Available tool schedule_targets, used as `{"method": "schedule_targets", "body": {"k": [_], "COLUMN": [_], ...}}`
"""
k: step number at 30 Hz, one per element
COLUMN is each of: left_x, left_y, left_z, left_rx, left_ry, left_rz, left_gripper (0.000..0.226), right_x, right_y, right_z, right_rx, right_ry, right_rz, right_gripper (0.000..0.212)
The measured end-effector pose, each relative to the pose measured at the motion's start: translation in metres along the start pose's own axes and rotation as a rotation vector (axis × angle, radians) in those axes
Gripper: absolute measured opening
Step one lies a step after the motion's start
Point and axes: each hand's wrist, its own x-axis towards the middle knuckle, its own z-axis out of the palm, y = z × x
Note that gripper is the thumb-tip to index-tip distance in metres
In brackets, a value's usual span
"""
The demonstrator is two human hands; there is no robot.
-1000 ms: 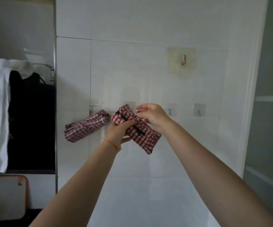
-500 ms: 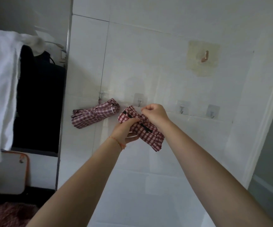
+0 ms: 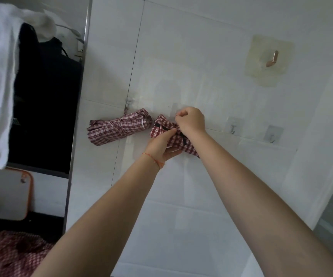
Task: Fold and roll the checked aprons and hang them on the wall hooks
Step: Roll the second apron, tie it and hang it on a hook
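One rolled apron (image 3: 119,127) hangs; left hand (image 3: 162,145) grips second roll (image 3: 173,136), right hand (image 3: 191,120) pinches its loop; loose apron (image 3: 7,254) remains

The rolled cotton apron (image 3: 172,139) in my hands is red-and-white check with a black strap. Left of it, a second rolled apron (image 3: 119,128) has the same check. Behind it are white glazed wall tiles (image 3: 201,76); upper right, a copper-coloured hook (image 3: 272,59) on a yellowed clear pad.
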Motion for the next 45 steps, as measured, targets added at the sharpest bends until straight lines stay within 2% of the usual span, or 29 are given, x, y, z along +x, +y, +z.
{"method": "schedule_targets", "body": {"k": [5,11,14,20,22,27,31,34,36,38,40,42,45], "left_x": [0.002,0.0,-0.001,-0.001,0.0,0.0,0.002,0.002,0.002,0.001,0.0,-0.001,0.0], "left_y": [-0.004,-0.008,-0.007,-0.005,-0.005,-0.007,-0.007,-0.014,-0.02,-0.021,-0.024,-0.029,-0.039], "left_z": [0.0,-0.002,-0.001,0.002,0.002,0.0,-0.002,-0.011,-0.018,-0.021,-0.02,-0.018,-0.017], "left_rx": [-0.043,-0.05,-0.065,-0.063,-0.031,0.058,0.085,0.072,0.036,-0.005,-0.035,-0.049,-0.056], "left_ry": [0.006,-0.007,-0.009,-0.008,-0.011,-0.014,0.016,0.023,0.023,0.037,0.058,0.089,0.077], "left_rz": [0.003,-0.005,-0.005,-0.01,-0.007,0.013,0.048,0.065,0.072,0.099,0.131,0.152,0.138], "left_gripper": [0.034,0.036,0.036,0.027,0.022,0.03,0.03,0.033,0.034,0.046,0.067,0.068,0.059], "right_x": [0.003,0.007,0.006,0.0,-0.002,-0.004,0.0,-0.008,-0.023,-0.036,-0.047,-0.053,-0.057], "right_y": [0.001,0.0,0.005,0.008,0.009,0.016,0.017,0.026,0.037,0.052,0.063,0.071,0.077], "right_z": [0.005,-0.003,-0.001,0.002,0.004,0.006,0.004,-0.002,-0.006,-0.009,-0.011,-0.011,-0.01], "right_rx": [-0.02,0.212,0.151,-0.288,-0.37,-0.504,-0.426,-0.122,0.027,0.033,-0.024,-0.072,-0.095], "right_ry": [-0.031,-0.078,-0.048,0.029,0.042,0.015,-0.11,-0.239,-0.21,-0.185,-0.279,-0.345,-0.271], "right_rz": [0.016,0.262,0.118,-0.3,-0.368,-0.452,-0.344,-0.186,-0.132,-0.157,-0.188,-0.203,-0.225], "right_gripper": [0.015,0.007,0.009,0.011,0.011,0.011,0.013,0.033,0.044,0.049,0.059,0.067,0.041]}}
